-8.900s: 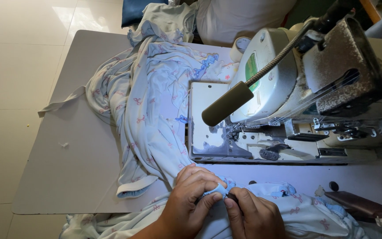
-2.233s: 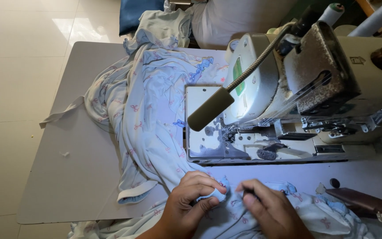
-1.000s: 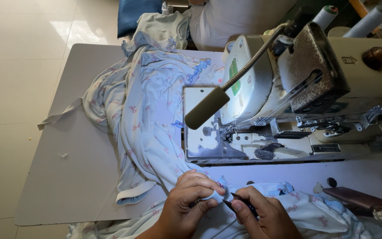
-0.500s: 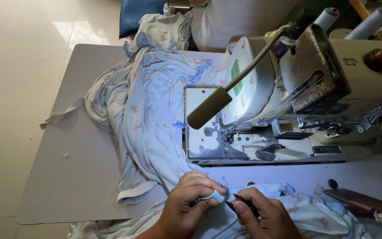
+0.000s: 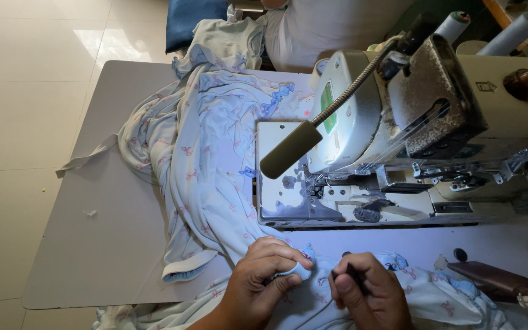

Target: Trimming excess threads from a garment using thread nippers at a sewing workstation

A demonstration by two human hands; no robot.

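Note:
A light blue printed garment (image 5: 209, 165) lies draped over the grey sewing table (image 5: 111, 238) and trails toward me. My left hand (image 5: 264, 278) pinches a bunched fold of this fabric at the table's near edge. My right hand (image 5: 365, 296), just to the right, is closed around a small dark tool, its tip pointing toward the pinched fold. Both hands rest on the cloth, in front of the industrial sewing machine (image 5: 410, 134).
A gooseneck lamp (image 5: 291, 150) juts out over the machine's bed. Thread cones (image 5: 453, 24) stand behind the machine. A person in white (image 5: 331, 27) sits beyond the table. A dark brown object (image 5: 490, 278) lies at the right edge. Tiled floor lies to the left.
My hands have stayed at the same fold; the right hand has closed on the small dark tool and drawn closer to the left. The camera view shifted slightly.

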